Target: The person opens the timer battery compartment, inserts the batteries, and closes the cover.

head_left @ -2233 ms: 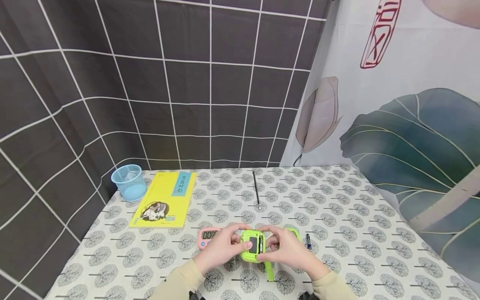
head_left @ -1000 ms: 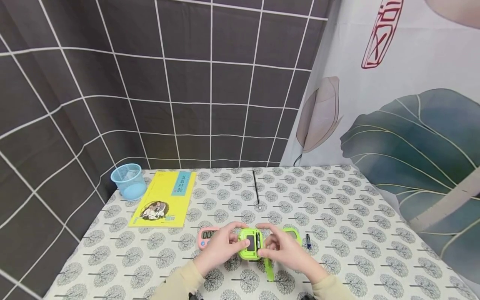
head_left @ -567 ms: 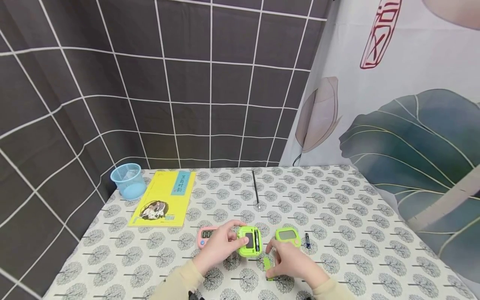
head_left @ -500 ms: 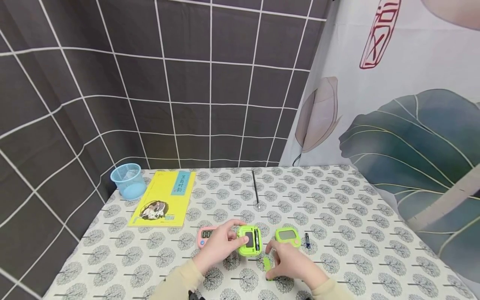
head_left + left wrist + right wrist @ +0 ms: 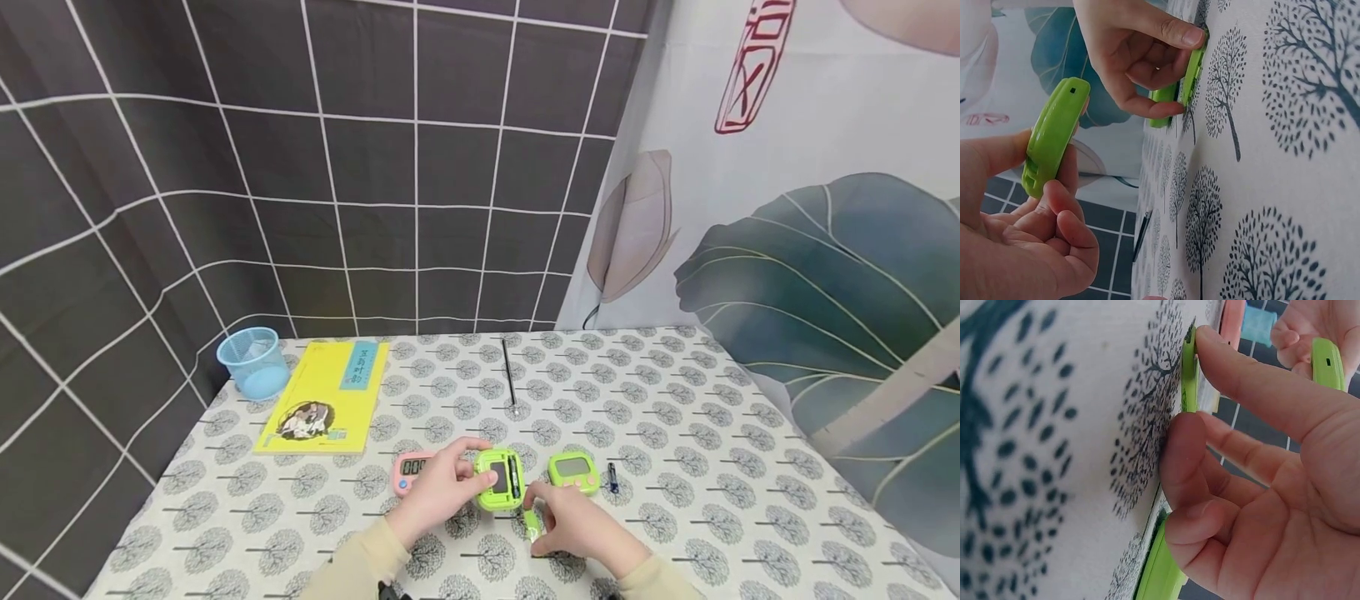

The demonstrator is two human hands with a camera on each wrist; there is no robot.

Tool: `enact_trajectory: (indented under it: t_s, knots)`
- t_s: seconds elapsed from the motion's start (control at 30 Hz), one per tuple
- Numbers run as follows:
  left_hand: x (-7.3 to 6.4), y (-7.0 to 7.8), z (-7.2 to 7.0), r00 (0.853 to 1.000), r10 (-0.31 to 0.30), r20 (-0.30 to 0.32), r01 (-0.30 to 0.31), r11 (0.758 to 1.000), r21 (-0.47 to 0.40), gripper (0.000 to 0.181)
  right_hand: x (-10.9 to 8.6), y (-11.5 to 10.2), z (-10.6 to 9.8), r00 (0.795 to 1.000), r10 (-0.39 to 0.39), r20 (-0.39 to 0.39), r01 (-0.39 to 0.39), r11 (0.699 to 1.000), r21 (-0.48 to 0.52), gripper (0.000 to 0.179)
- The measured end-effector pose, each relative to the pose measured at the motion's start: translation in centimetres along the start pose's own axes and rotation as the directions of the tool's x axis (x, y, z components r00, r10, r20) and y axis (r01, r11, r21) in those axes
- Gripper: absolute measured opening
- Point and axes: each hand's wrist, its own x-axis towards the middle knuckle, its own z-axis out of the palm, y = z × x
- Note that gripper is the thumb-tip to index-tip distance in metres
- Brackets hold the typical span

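Observation:
My left hand [image 5: 438, 493] holds a green digital timer [image 5: 1054, 134] above the table, back side up, thumb on its face. Its battery slot is uncovered, with a battery [image 5: 513, 477] lying in it. My right hand [image 5: 579, 523] pinches a narrow green battery cover [image 5: 1189, 375] by its two ends, thumb at the near end and index finger at the far end, close to the tablecloth. Just beyond that hand, a second green timer [image 5: 573, 468] lies screen up. A pink timer [image 5: 408, 472] is partly hidden behind my left hand.
A loose battery [image 5: 612, 477] lies right of the second green timer. Farther back are a thin black rod [image 5: 509, 373], a yellow book [image 5: 322, 392] and a blue mesh basket [image 5: 258, 367]. A dark gridded curtain [image 5: 450, 167] hangs behind the table.
My right hand has left the held timer's battery slot and come down to the cover on the table, taking it between thumb and finger. My left hand keeps holding the timer.

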Motion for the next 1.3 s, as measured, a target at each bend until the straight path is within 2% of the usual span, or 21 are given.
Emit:
enact_trajectory:
  t_s: [0.33,0.53,0.63,0.8,1.0,1.1,1.17,1.3]
  knots:
    - [-0.1,-0.3,-0.1,1.0,0.0,0.002,0.0,0.999,-0.047,0.048,0.0,0.0,0.0,1.0,0.004,-0.026,-0.002,0.997,0.074,0.045]
    - [-0.1,-0.5,-0.1,1.0,-0.008,-0.005,0.007,1.0,-0.026,0.049,0.1,0.0,-0.1,0.999,0.011,-0.045,-0.005,0.991,0.136,0.039]
    - [-0.2,-0.5,-0.1,1.0,-0.007,-0.011,0.007,1.0,-0.006,0.049,0.3,0.1,-0.3,0.998,0.015,-0.053,-0.002,0.973,0.23,0.033]
    - [-0.1,-0.6,-0.2,1.0,-0.005,-0.009,0.005,1.0,-0.002,0.05,0.6,0.5,-1.0,0.998,-0.009,-0.069,0.035,0.925,0.378,0.03]
    - [-0.1,-0.6,-0.3,1.0,0.001,0.005,-0.001,1.0,-0.005,0.05,0.7,0.5,-1.7,0.991,-0.06,-0.121,0.109,0.883,0.457,0.032]
    - [-0.2,-0.6,-0.3,1.0,-0.001,0.001,0.0,1.0,0.005,0.049,0.8,0.4,-1.9,0.99,-0.042,-0.136,0.103,0.869,0.484,0.035]
    - [-0.2,-0.6,-0.3,1.0,0.0,0.001,0.0,1.0,0.006,0.049,0.9,0.2,-2.0,0.988,-0.021,-0.15,0.092,0.871,0.483,0.035]
    - [-0.3,-0.4,-0.2,1.0,-0.001,0.012,0.001,1.0,-0.007,0.051,1.0,0.0,-2.1,0.985,-0.022,-0.172,0.106,0.861,0.497,0.035]
